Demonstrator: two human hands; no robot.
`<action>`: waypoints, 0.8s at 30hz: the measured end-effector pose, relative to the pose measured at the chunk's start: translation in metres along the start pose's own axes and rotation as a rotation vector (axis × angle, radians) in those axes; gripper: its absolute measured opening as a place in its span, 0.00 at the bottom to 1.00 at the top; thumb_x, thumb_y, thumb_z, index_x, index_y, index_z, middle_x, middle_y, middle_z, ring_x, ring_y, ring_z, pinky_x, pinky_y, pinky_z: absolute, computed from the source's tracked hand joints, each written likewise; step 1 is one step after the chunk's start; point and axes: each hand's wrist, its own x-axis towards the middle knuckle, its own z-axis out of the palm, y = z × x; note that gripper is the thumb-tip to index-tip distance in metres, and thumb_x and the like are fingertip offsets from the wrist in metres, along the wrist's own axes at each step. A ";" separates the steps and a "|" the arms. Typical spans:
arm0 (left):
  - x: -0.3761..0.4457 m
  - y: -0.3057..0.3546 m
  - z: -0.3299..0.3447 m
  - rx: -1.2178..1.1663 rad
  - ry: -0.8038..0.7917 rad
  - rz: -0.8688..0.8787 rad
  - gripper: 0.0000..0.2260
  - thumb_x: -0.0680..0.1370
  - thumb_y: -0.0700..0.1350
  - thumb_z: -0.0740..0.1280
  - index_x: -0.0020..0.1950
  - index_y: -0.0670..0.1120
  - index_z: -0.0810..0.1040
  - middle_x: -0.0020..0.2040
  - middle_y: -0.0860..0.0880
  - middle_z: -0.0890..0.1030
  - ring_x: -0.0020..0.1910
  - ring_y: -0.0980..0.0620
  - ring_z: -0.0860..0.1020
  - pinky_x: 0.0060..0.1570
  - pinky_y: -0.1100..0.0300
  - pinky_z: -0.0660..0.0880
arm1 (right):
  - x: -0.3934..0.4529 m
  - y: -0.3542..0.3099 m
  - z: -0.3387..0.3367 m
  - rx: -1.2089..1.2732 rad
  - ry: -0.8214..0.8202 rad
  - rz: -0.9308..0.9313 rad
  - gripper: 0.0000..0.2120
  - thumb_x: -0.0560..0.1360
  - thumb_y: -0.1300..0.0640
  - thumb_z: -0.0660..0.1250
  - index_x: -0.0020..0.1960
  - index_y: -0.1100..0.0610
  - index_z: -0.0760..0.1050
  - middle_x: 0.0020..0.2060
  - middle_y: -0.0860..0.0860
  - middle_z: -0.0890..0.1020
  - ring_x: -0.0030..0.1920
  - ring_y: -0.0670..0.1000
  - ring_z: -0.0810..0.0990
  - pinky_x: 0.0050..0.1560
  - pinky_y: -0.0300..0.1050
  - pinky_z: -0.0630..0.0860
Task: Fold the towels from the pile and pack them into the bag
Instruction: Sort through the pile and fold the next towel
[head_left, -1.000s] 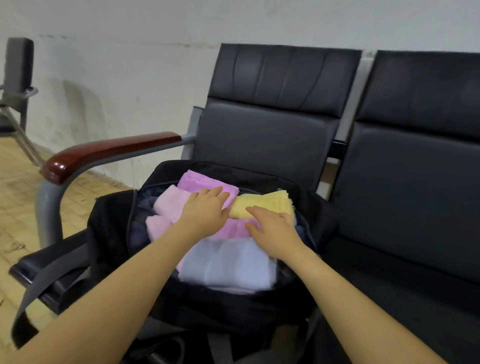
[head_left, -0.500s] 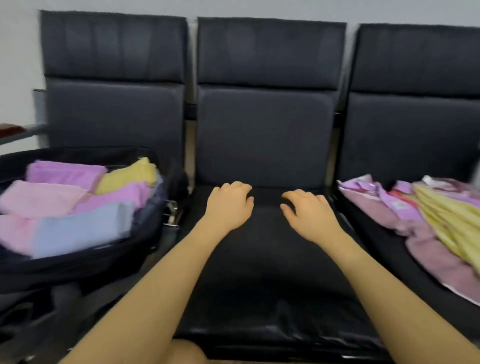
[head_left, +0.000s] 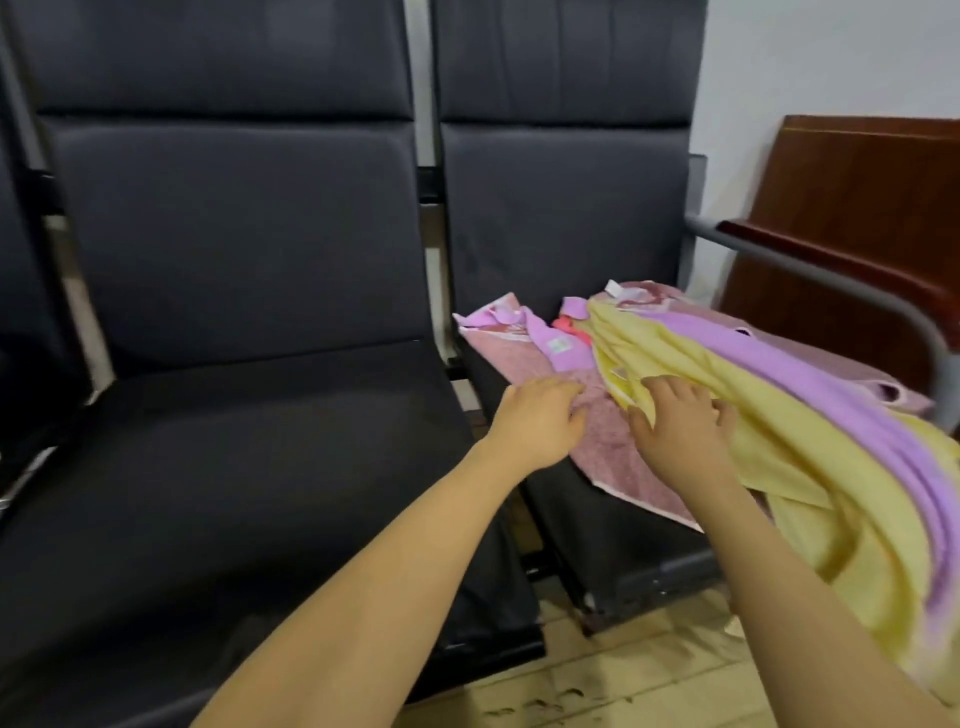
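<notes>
My left hand (head_left: 537, 423) rests on the pink towel (head_left: 602, 441), fingers bent over the cloth; whether they pinch it I cannot tell. My right hand (head_left: 675, 431) lies on the yellow towel (head_left: 810, 467) with fingers spread and nearly straight, thumb out to the side, holding nothing closed. The towel pile (head_left: 675, 364) sits on the right-hand seat (head_left: 623, 545) of the black bench: pink towel lowest, a purple towel (head_left: 831, 384) and the yellow one draped across it and hanging over the front edge. A small red item (head_left: 569, 327) shows among them. The middle seat (head_left: 234, 493) lies to the left. A wooden armrest (head_left: 852, 270) stands just beyond the pile. The bag is out of view.
</notes>
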 end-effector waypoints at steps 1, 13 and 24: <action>0.010 0.011 0.012 -0.012 -0.019 0.022 0.16 0.81 0.48 0.58 0.68 0.48 0.73 0.66 0.48 0.75 0.64 0.44 0.71 0.60 0.52 0.65 | 0.001 0.015 0.001 -0.025 0.004 0.055 0.19 0.78 0.49 0.60 0.67 0.55 0.70 0.66 0.53 0.72 0.65 0.57 0.68 0.63 0.52 0.57; 0.081 0.082 0.092 -0.037 -0.109 0.133 0.23 0.83 0.48 0.53 0.78 0.54 0.53 0.79 0.52 0.50 0.75 0.49 0.53 0.70 0.49 0.50 | 0.008 0.108 0.033 -0.092 0.315 0.239 0.09 0.72 0.60 0.68 0.51 0.63 0.76 0.48 0.61 0.78 0.52 0.62 0.74 0.56 0.55 0.56; 0.077 0.064 0.081 -0.318 -0.003 0.075 0.11 0.84 0.49 0.52 0.49 0.49 0.71 0.50 0.53 0.74 0.58 0.50 0.69 0.57 0.57 0.56 | 0.008 0.099 0.022 0.151 0.518 -0.236 0.15 0.76 0.51 0.59 0.43 0.57 0.81 0.35 0.49 0.82 0.36 0.53 0.81 0.46 0.48 0.59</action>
